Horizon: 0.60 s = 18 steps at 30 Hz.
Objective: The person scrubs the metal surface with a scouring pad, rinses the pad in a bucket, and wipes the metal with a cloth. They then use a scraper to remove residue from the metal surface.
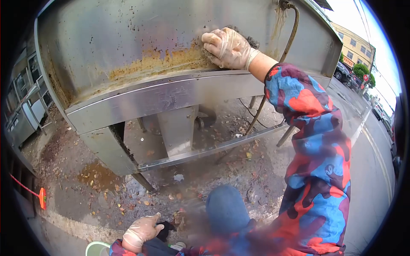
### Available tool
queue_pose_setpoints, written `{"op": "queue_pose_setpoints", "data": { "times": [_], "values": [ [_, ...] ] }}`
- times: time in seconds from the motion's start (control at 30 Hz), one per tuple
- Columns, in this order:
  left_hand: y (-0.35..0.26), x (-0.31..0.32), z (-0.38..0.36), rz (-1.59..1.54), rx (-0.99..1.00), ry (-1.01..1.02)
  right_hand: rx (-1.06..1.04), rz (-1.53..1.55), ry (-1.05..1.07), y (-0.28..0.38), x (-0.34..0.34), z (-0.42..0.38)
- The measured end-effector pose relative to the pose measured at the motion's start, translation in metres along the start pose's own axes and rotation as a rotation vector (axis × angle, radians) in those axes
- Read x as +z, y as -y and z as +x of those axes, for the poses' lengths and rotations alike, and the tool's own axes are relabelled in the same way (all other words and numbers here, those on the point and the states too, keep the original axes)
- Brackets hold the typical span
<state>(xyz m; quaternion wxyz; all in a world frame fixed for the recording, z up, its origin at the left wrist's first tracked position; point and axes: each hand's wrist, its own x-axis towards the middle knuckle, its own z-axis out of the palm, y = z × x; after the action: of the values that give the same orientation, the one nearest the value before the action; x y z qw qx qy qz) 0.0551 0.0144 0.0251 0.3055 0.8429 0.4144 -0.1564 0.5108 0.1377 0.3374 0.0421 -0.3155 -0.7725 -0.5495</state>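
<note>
My right hand, in a thin clear glove, presses a dark scouring pad against the greasy back panel of a large stainless steel unit tipped on its side. A band of orange-brown grime runs along the panel just left of the pad. My left hand, also gloved, is low near my knee, its fingers closed on a small dark object I cannot identify. My right sleeve is patterned in red, blue and purple.
A rusty hose hangs from the unit's top right down to the ground. The pavement below is wet and littered with debris, with a brown puddle. More steel equipment stands at left. A street with parked cars lies to the right.
</note>
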Motion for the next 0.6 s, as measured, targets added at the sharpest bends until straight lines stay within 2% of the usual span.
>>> {"op": "queue_pose_setpoints", "data": {
  "times": [0.03, 0.1, 0.13, 0.23, 0.33, 0.4, 0.5, 0.57, 0.6],
  "values": [
    [0.001, 0.001, 0.005, -0.005, -0.004, -0.002, -0.003, -0.047, 0.004, -0.006, 0.001, -0.002],
    [0.003, 0.009, 0.011, 0.011, 0.122, -0.101, 0.177, -0.093, -0.16, -0.013, 0.001, -0.017],
    [0.0, 0.01, 0.011, 0.008, 0.125, -0.098, 0.269, -0.133, -0.249, -0.018, 0.003, -0.02],
    [-0.005, 0.006, 0.005, 0.016, 0.119, -0.112, 0.37, -0.225, -0.339, -0.029, 0.002, -0.03],
    [-0.005, 0.004, -0.007, -0.004, 0.115, -0.097, 0.336, -0.106, -0.242, -0.014, -0.006, -0.013],
    [0.001, 0.004, -0.005, 0.008, 0.099, -0.091, 0.159, 0.034, 0.101, 0.019, -0.015, 0.02],
    [0.002, 0.002, -0.006, 0.013, 0.065, -0.087, 0.082, -0.017, 0.037, 0.014, 0.001, 0.023],
    [-0.003, 0.002, -0.004, 0.004, 0.062, -0.096, 0.15, -0.105, -0.181, 0.002, 0.007, 0.008],
    [-0.004, 0.002, -0.006, -0.001, 0.087, -0.108, 0.155, -0.1, -0.18, 0.001, 0.009, 0.002]
  ]
}}
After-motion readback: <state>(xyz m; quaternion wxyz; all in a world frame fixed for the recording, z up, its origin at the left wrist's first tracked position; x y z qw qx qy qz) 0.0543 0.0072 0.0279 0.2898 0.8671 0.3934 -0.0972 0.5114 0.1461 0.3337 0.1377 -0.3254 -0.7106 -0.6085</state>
